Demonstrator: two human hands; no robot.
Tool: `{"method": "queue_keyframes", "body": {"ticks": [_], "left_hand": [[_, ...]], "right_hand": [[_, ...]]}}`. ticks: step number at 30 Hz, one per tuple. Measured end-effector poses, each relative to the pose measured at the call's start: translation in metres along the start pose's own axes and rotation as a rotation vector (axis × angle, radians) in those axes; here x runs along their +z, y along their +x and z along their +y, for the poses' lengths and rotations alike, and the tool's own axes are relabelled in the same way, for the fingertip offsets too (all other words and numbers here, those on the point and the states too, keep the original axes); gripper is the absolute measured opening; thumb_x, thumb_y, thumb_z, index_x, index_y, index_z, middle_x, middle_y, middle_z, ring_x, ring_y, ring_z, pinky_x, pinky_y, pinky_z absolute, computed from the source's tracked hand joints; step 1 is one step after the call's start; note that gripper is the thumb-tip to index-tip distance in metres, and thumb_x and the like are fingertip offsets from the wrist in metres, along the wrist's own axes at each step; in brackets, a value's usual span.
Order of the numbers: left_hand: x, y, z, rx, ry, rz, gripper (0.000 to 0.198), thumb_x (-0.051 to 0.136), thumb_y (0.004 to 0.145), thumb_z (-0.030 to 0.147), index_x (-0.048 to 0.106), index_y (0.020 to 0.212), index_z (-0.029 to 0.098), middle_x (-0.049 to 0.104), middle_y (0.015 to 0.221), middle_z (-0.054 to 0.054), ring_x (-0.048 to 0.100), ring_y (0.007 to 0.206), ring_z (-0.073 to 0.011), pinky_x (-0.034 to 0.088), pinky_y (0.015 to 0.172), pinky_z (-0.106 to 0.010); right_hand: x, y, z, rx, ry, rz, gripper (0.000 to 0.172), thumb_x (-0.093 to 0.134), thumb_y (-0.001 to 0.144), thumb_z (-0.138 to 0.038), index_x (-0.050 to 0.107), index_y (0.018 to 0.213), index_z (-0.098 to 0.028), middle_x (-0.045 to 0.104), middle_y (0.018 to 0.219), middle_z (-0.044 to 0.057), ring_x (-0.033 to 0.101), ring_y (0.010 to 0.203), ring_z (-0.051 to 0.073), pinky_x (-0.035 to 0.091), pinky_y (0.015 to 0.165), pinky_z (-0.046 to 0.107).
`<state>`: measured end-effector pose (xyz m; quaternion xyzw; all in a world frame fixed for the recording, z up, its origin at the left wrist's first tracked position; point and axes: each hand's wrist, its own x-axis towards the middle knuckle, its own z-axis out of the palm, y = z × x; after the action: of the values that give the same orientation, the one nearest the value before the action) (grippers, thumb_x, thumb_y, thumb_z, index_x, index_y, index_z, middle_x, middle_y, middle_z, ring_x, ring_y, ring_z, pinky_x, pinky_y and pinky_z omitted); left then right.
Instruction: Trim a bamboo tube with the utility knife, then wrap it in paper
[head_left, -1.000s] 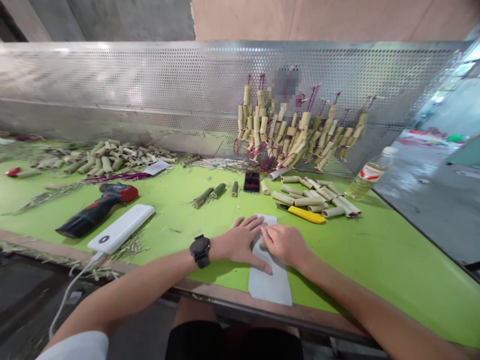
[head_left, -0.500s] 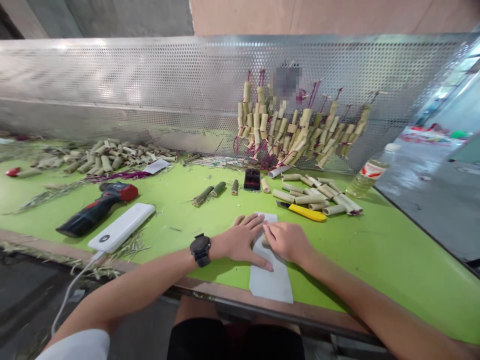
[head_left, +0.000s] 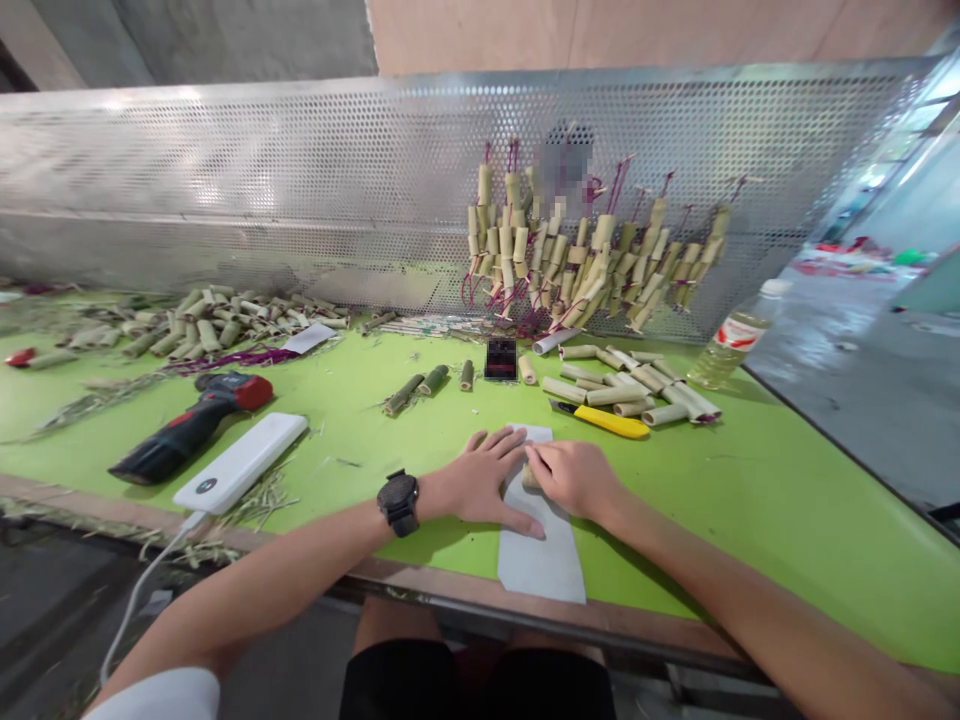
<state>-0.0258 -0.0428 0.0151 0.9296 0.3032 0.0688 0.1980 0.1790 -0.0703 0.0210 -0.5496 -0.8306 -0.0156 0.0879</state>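
Observation:
A pale strip of sandpaper or paper lies lengthwise on the green tabletop, reaching to its front edge. My left hand rests flat across the strip's left side, fingers spread and thumb out. Wrapped around a short bamboo piece, my right hand presses it down on the strip, and most of the piece is hidden under the fingers. Just beyond the strip lies a yellow utility knife. Several cut bamboo tubes are heaped behind the knife.
Bamboo figures tied with purple cord hang on the perforated metal panel. A bottle stands at the right. To the left are a cordless drill, a white power bank with a cable, and a bamboo pile.
The camera view has shifted slightly. Both hands keep nearly the same place on the strip, with the bamboo piece still under my right hand.

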Motion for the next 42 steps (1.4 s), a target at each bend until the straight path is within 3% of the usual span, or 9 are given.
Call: {"method": "queue_keyframes", "body": {"ticks": [14, 25, 42], "left_hand": [[0.0007, 0.0005, -0.0004, -0.004, 0.019, -0.002, 0.113, 0.045, 0.078, 0.092, 0.018, 0.164, 0.026, 0.013, 0.17, -0.011, 0.01, 0.156, -0.0394, 0.009, 0.124, -0.056], [-0.0001, 0.0004, 0.0014, -0.022, 0.008, -0.006, 0.115, 0.045, 0.076, 0.094, 0.024, 0.163, 0.022, 0.016, 0.169, -0.013, 0.01, 0.156, -0.0387, 0.01, 0.124, -0.056], [0.0006, -0.0002, -0.0027, -0.017, 0.022, -0.019, 0.108, 0.038, 0.082, 0.091, 0.017, 0.165, 0.024, 0.012, 0.17, -0.01, 0.009, 0.156, -0.0378, 0.01, 0.124, -0.054]], "right_hand": [[-0.0019, 0.0001, 0.0019, -0.015, 0.068, -0.027, 0.047, 0.034, 0.106, -0.035, 0.073, 0.085, -0.019, 0.076, 0.082, 0.005, 0.062, 0.064, 0.014, 0.029, 0.056, 0.028], [-0.005, -0.0013, 0.0008, 0.009, 0.056, -0.039, 0.045, 0.035, 0.106, -0.035, 0.072, 0.086, -0.019, 0.077, 0.087, 0.006, 0.066, 0.072, 0.016, 0.029, 0.059, 0.028], [-0.0067, -0.0011, 0.0022, 0.018, 0.145, -0.077, 0.045, 0.035, 0.106, -0.035, 0.069, 0.082, -0.019, 0.074, 0.08, 0.005, 0.061, 0.066, 0.014, 0.028, 0.059, 0.028]]}}
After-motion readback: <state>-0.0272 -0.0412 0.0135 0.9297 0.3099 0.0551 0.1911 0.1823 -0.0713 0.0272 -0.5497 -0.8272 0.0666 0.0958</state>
